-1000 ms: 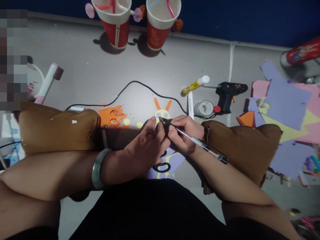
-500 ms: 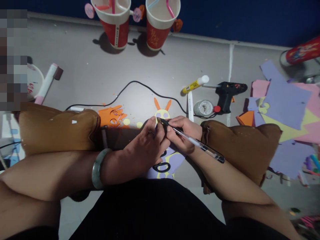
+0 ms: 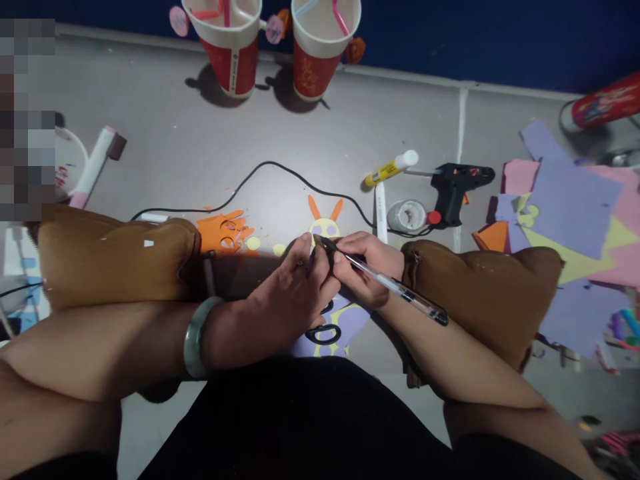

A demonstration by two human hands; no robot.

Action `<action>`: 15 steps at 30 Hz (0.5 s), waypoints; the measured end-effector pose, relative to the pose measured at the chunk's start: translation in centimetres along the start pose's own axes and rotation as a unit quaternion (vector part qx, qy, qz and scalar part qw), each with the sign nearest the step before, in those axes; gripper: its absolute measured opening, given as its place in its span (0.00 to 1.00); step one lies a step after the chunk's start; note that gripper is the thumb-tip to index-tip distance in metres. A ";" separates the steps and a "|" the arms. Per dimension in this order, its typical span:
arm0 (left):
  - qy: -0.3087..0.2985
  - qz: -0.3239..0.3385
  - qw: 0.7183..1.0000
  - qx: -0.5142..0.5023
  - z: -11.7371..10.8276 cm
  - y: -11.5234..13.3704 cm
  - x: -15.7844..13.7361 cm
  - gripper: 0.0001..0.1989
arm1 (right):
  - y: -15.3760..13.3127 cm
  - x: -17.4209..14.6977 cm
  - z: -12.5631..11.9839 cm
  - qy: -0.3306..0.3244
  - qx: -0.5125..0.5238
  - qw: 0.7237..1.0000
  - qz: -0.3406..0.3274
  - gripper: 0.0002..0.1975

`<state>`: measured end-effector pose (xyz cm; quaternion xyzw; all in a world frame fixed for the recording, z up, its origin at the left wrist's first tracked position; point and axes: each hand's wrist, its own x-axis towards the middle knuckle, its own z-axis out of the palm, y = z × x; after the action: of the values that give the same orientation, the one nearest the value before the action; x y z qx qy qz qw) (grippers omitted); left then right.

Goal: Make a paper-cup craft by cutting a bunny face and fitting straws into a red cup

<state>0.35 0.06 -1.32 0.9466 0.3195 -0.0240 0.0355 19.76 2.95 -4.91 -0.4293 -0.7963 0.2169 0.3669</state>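
Note:
In my right hand (image 3: 367, 267) is a clear-barrelled pen (image 3: 393, 285), its dark tip pointing left at the fingertips of my other hand. My left hand (image 3: 300, 280) is closed in a pinch right beside the pen tip; what lies between its fingers is hidden. Just beyond both hands lies a yellow paper figure (image 3: 325, 227) with lilac round spots and orange ear-like strips, partly covered by my fingers. Below my left hand, the black handle of a pair of scissors (image 3: 324, 333) rests on lilac and yellow paper (image 3: 355, 323).
Two red-and-white paper cups (image 3: 240, 63) with straws stand at the back. A glue stick (image 3: 390, 169), a roll of clear tape (image 3: 409, 217) and a black glue gun (image 3: 453, 193) lie ahead right. Brown cushions (image 3: 115, 260) flank my arms. Paper scraps (image 3: 575, 200) spread at right; a cord (image 3: 295, 175) crosses the table.

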 end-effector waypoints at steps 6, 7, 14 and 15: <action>0.024 -0.003 0.999 0.025 0.3 0.1 0.0 0.43 | 0.3 -0.1 0.1 0.007 0.011 1.000 -0.019 0.09; 0.027 -0.002 0.999 0.031 0.3 0.1 0.1 0.43 | 0.4 -0.1 0.1 0.010 0.010 1.000 -0.020 0.09; 0.041 0.002 0.997 0.058 0.4 0.1 0.1 0.48 | 0.3 0.1 0.1 0.021 0.017 0.999 -0.029 0.07; 0.043 0.006 0.997 0.067 0.3 0.1 0.0 0.49 | 0.3 0.1 0.1 0.021 0.016 0.999 -0.028 0.07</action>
<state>0.44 -0.02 -1.57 0.9489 0.3127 -0.0044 -0.0416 19.79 3.17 -5.14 -0.4053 -0.7963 0.2105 0.3966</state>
